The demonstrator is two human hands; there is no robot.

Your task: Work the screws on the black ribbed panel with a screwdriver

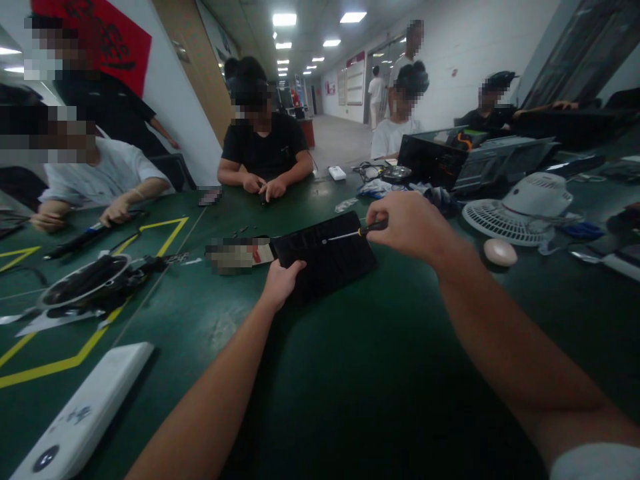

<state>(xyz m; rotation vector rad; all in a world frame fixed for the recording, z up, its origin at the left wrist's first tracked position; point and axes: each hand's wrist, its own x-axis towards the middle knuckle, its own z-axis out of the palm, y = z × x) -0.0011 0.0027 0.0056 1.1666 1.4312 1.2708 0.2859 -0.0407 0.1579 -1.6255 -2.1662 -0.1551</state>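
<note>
A flat black rectangular panel, with a ribbed or recessed face, is held tilted over the green table. Its left edge is gripped by my left hand, thumb on the upper face. In my right hand is a screwdriver with a dark handle and a yellow ring. Its shaft points left, and the tip meets a small bright spot on the panel, perhaps a screw. Just left of the panel lies a cream packet with a red mark, partly blurred. What exactly the panel belongs to cannot be made out.
A long white device lies at the front left, with tangled dark parts behind it. On the right are a white fan housing, a pale rounded object and metal casings. Several people sit or stand around the table.
</note>
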